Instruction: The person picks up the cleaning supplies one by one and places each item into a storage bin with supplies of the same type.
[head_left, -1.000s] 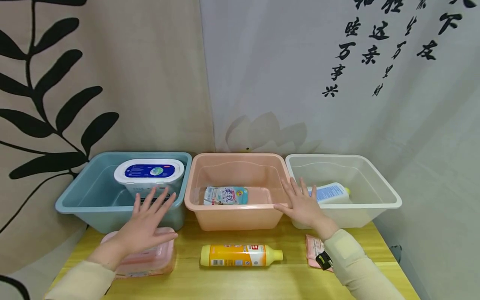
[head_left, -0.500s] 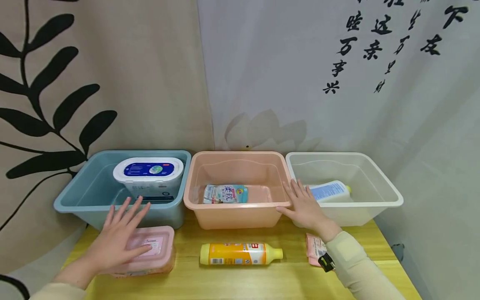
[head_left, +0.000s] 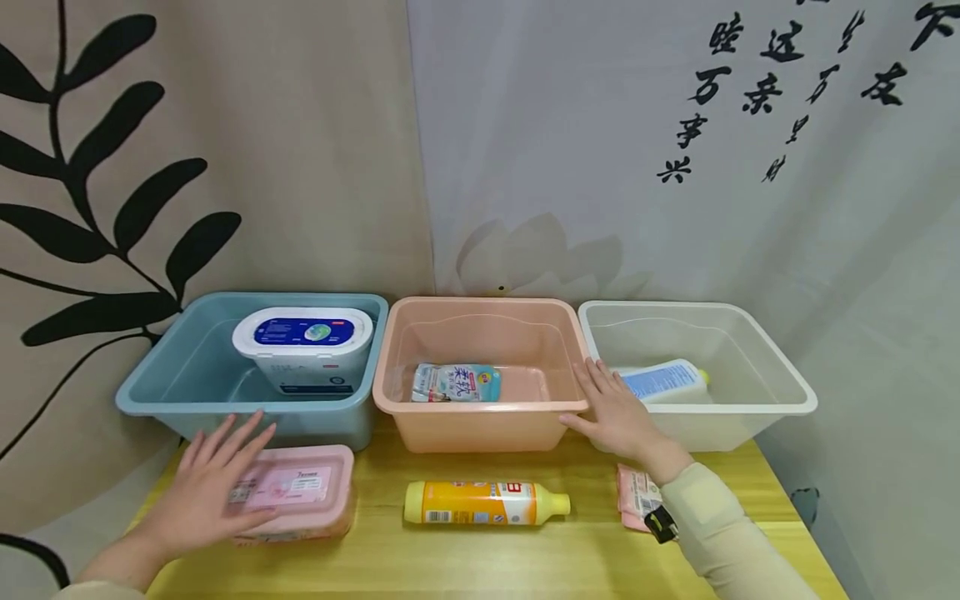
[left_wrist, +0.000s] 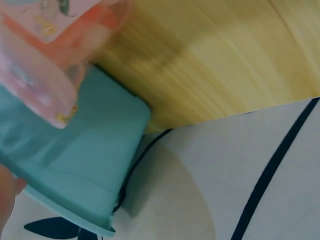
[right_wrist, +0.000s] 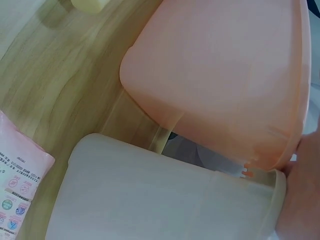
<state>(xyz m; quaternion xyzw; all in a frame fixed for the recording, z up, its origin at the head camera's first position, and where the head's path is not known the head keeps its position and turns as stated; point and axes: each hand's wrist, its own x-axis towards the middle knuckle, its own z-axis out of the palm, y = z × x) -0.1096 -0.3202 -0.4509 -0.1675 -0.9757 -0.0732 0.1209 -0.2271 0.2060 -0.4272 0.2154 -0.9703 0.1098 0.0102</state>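
Note:
My left hand (head_left: 206, 496), fingers spread and fairly straight, is at the left side of a pink lidded box (head_left: 307, 492) with a label on top. Its thumb overlaps the box's near left part in the head view, and it holds nothing. In the left wrist view the box (left_wrist: 50, 75) appears close to the camera, in front of the blue bin (left_wrist: 95, 135). My right hand (head_left: 622, 417) lies where the peach bin (head_left: 480, 429) and the white bin (head_left: 727, 429) meet, extended fingers at their rims. The right wrist view catches only part of that hand (right_wrist: 305, 200).
The blue bin holds a white tub (head_left: 307, 367) with a blue label. A blue-and-white packet (head_left: 456, 383) lies in the peach bin, a white bottle (head_left: 667, 382) in the white one. On the table (head_left: 420, 567) are a yellow bottle (head_left: 483, 503) and a pink packet (head_left: 632, 498).
My left hand has moved left and towards me, from in front of the blue bin to the pink box's left side, uncovering its lid. My right hand has stayed at the rims.

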